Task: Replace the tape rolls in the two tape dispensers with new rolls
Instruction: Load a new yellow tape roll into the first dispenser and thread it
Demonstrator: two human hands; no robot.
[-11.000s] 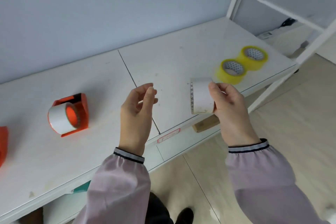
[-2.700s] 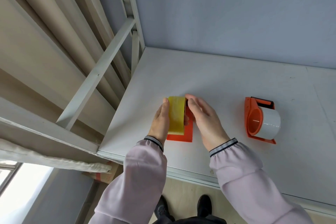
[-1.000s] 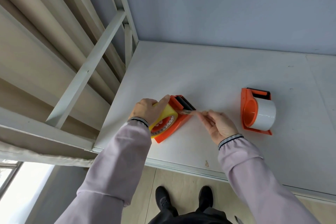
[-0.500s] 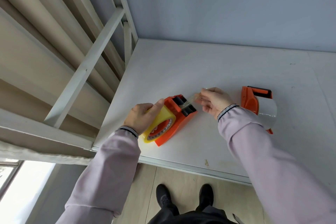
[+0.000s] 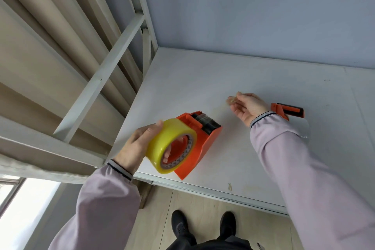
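Note:
An orange tape dispenser (image 5: 205, 140) with a yellow tape roll (image 5: 168, 140) seated on its hub is lifted off the white table (image 5: 253, 148), near the front left corner. My left hand (image 5: 138, 146) grips the roll and dispenser, fingers showing through the core. Tape lies over the cutter teeth at the dispenser's far end. My right hand (image 5: 245, 105) hovers beyond it with a small clear scrap of tape (image 5: 231, 99) stuck at its fingertips. The second orange dispenser (image 5: 288, 110) with a white roll (image 5: 304, 130) stands behind my right forearm, mostly hidden.
A white metal frame (image 5: 113, 61) rises at the table's left edge in front of beige curtains. The blue-grey wall (image 5: 253, 10) backs the table. The table's front edge runs just above my two black shoes (image 5: 203, 227) on the wooden floor.
My left hand has lifted the dispenser with the yellow roll off the table. My right hand has pulled away from the cutter to the right with a torn scrap of tape.

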